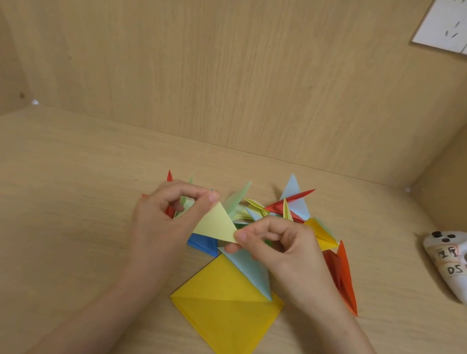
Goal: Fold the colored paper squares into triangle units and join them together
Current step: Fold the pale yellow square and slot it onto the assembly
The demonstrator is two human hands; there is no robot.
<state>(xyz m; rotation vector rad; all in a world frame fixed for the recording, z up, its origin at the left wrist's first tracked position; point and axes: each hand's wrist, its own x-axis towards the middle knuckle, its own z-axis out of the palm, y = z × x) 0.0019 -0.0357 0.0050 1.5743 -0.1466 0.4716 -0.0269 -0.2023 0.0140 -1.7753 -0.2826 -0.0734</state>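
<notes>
Pale yellow triangle (pixel 216 223) held above the desk (pixel 45 212), between the two hands and in front of the pile of folded units (pixel 284 209); left hand (pixel 162 218) pinches its top corner between thumb and forefinger, other fingers curled; right hand (pixel 285 248) pinches its lower right corner the same way; the triangle's apex points up and away from the person, its lower edge running roughly left to right; whether it is one layer or several is unclear from this view; beneath it lie a blue folded piece (pixel 203 245) and a light blue triangle (pixel 247 269), the latter overlapping the yellow square stack (pixel 223 322) nearest the person; orange unit (pixel 343 275) lies just right of the right hand.
</notes>
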